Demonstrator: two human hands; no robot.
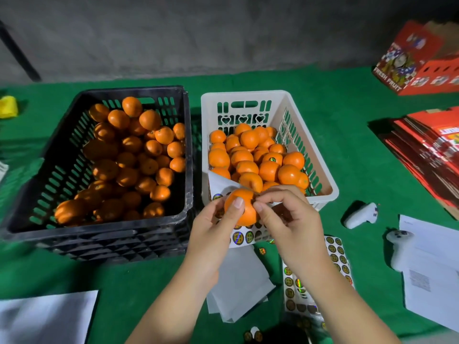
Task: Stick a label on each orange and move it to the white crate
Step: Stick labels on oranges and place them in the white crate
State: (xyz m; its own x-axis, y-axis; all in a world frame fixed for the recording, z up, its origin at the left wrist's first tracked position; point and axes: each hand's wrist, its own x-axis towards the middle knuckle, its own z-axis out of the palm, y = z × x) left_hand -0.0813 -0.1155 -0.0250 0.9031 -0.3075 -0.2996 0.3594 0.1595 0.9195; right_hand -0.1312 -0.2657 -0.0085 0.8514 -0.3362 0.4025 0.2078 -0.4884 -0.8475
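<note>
Orange (241, 206) sat gripped in the left hand (216, 227) just in front of the white crate (325, 184), right hand (288, 217) pinching at its top, so labelling step I reckon. Next up: press the sticker flat, then drop it in.

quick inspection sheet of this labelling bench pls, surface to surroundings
surface: green cloth-covered table.
job's things: black plastic crate of oranges on the left; white plastic crate part full on the right; held orange; gold round label sheets near the front edge.
clutter: white paper sheets, two white handheld controllers, yellow object, red fruit cartons.
grippers: left hand grips the orange; right hand fingers pinch at its top.
cables: nothing seen.
surroundings: grey wall.
</note>
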